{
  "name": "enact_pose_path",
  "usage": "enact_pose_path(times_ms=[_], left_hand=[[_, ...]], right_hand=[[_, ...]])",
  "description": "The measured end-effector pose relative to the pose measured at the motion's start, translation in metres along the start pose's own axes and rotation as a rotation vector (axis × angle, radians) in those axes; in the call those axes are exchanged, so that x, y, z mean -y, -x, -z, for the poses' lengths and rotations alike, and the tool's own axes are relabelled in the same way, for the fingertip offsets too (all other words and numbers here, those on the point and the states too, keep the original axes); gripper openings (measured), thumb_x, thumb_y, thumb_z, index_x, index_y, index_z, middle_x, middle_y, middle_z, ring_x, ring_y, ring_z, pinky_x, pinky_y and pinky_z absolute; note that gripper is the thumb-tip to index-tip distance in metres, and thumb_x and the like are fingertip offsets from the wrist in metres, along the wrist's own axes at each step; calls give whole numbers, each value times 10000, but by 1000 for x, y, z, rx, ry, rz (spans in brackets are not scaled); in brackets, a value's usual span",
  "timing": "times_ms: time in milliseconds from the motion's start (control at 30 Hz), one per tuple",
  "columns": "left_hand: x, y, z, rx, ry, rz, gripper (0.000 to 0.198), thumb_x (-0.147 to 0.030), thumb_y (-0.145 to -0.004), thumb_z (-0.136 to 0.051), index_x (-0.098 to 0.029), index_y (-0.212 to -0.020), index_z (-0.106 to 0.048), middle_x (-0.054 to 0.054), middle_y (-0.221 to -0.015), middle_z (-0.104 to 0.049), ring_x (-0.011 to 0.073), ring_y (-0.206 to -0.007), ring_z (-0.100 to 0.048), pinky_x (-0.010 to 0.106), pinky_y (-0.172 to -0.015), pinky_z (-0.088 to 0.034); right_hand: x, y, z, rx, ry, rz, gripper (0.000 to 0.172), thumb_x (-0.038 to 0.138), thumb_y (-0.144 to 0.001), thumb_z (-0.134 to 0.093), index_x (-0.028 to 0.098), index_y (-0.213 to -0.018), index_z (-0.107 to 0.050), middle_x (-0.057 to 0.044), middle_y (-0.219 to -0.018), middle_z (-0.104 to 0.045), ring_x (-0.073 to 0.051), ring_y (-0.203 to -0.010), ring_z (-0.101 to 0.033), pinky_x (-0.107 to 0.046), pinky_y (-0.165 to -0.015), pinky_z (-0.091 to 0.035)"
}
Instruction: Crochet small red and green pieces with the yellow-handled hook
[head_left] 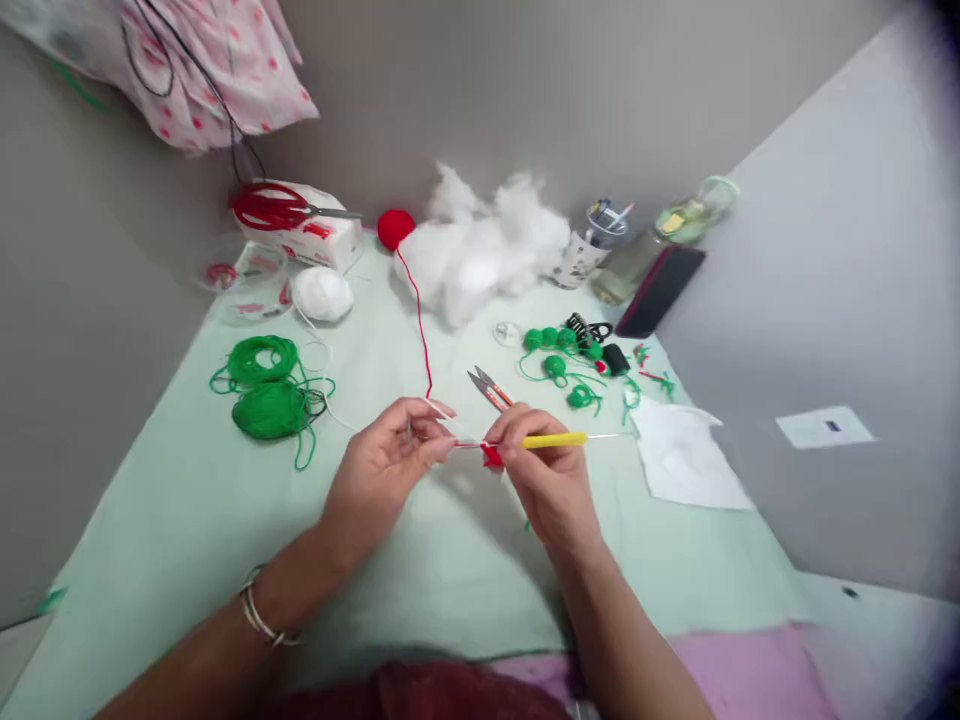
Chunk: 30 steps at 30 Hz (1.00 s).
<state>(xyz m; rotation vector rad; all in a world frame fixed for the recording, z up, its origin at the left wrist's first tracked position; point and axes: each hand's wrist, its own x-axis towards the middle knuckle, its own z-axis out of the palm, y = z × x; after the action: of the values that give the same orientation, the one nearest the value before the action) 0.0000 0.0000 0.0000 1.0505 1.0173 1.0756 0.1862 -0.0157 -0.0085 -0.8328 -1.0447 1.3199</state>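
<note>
My right hand (544, 465) grips a yellow-handled crochet hook (555, 440), its metal shaft pointing left. A small piece of red crochet (491, 456) hangs by the right fingertips. My left hand (394, 445) pinches yarn between thumb and fingers, just left of the crochet piece. Red yarn (421, 330) runs from a red yarn ball (395, 229) down to the left fingers. White yarn (341, 420) leads from a white yarn ball (322, 294) toward the same hand. Thread snips (491, 388) with orange handles lie just beyond the hands.
Green yarn skeins (266, 410) lie at left. Red-handled scissors (281, 208) rest on a white box (330, 235). White stuffing (480, 255) is piled at the back. Green crocheted balls (555, 366), a phone (661, 290), a pen cup (585, 255) and white tissue (686, 455) are at right.
</note>
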Motion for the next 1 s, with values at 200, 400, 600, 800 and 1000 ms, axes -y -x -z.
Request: enact_pose_path(times_ms=[200,400,600,800,1000], left_hand=[[0,-2,2,-33,139,40,128,-259,-873,-799,-210,-978,-744,-32,-781,-699,112,-702,-649,243,-732,-520],[4,3,-5,-72,256,40,139,-222,-867,-820,-210,-980,-739,-38,-775,-721,114,-780,-688,234,-812,-534],[2,11,-18,-108,422,115,172,-203,-843,-840,-205,-971,-726,-21,-838,-752,115,-823,-697,229,-846,-536],[3,11,-18,-111,483,123,169,-189,-851,-825,-214,-998,-747,-18,-854,-755,104,-804,-678,210,-829,-533],[9,12,-15,-73,371,39,167,-186,-935,-744,-264,-1082,-751,-38,-857,-722,106,-855,-649,207,-867,-503]], right_hand=[[1,1,-1,98,213,31,126,132,-920,-735,234,-849,-756,-6,-868,-689,-134,-770,-632,-262,-680,-493],[1,7,-12,-33,557,351,243,29,-939,-643,245,-916,-752,-19,-889,-706,-167,-876,-657,-320,-788,-538],[-4,12,-15,-70,669,534,330,-39,-915,-631,255,-1007,-748,-35,-928,-716,-178,-903,-686,-331,-766,-575],[-1,15,-22,-86,749,581,316,-45,-909,-635,239,-989,-749,-45,-943,-717,-162,-869,-701,-300,-741,-592],[-4,19,-23,-82,789,616,337,-44,-905,-637,250,-1028,-744,-48,-974,-725,-160,-859,-712,-286,-717,-607]])
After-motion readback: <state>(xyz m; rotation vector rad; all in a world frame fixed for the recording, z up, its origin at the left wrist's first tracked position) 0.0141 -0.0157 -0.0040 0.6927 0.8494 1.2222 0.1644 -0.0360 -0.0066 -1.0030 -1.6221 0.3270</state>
